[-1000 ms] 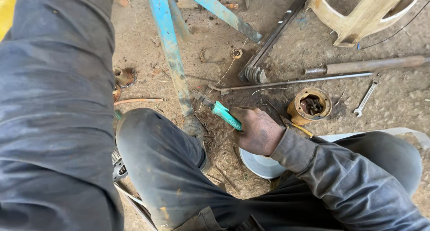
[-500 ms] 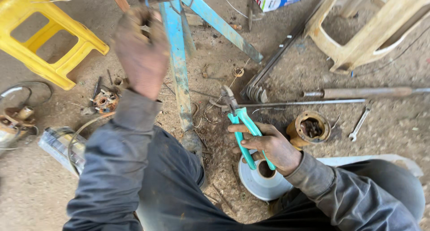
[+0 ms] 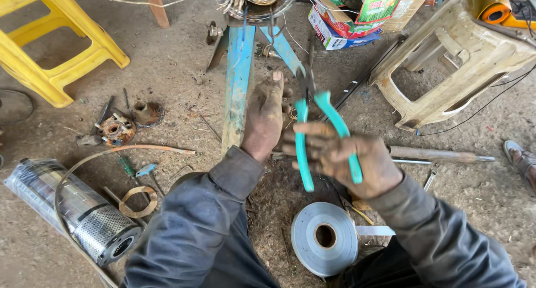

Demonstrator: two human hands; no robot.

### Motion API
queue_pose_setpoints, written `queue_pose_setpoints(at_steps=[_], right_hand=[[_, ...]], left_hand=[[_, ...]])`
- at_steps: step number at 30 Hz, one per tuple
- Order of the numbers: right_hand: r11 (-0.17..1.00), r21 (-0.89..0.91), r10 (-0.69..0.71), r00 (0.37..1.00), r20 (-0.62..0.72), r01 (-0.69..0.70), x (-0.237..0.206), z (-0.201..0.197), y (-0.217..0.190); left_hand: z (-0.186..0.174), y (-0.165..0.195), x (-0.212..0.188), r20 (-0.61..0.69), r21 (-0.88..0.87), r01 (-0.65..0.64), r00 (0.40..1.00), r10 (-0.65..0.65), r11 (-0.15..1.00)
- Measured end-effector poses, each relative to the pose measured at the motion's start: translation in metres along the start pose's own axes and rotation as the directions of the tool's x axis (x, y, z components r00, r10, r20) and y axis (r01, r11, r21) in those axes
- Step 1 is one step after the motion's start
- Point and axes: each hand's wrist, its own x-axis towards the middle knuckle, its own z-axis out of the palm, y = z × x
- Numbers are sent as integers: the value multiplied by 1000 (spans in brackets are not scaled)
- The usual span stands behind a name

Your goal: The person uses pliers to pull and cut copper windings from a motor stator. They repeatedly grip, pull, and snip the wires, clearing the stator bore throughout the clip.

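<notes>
Half a second earlier the right hand held the pliers low, just above the roll of tape, while the left hand reached up to the stand. Now the right hand [image 3: 349,159] has lifted the pliers [image 3: 318,133] to mid-frame, fingers curled round the smooth teal handles, which are spread apart, dark metal tips pointing up. The left hand [image 3: 265,118] has dropped beside them, fingers straight and together, holding nothing, its edge just beside the pliers. Both hands are grimy. Behind stands a blue painted metal stand [image 3: 239,76]. Below lies a grey roll of tape [image 3: 325,238] on gritty dirt. A ribbed shiny metal cylinder [image 3: 75,207] lies at left, near a yellow plastic stool [image 3: 53,48].
</notes>
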Motion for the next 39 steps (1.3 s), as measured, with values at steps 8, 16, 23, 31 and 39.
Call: queue_pose_setpoints(at_steps=[8, 16, 23, 31, 39], right_hand=[[960, -278, -13, 989, -145, -28, 79, 62, -69], [656, -651, -36, 845, -534, -383, 101, 114, -108], [657, -697, 256, 954, -155, -289, 128, 99, -163], [749, -577, 391, 920, -15, -327, 156, 70, -181], [-662, -737, -229, 898, 375, 139, 108, 31, -69]], left_hand=[[-10, 80, -35, 55, 229, -686, 718, 694, 691], [-15, 62, -28, 88, 700, -331, 920, 383, 633], [17, 70, -19, 4, -512, -99, 993, 118, 853], [31, 80, -10, -83, -519, -15, 996, -34, 855], [19, 27, 23, -150, 735, -31, 967, 207, 678]])
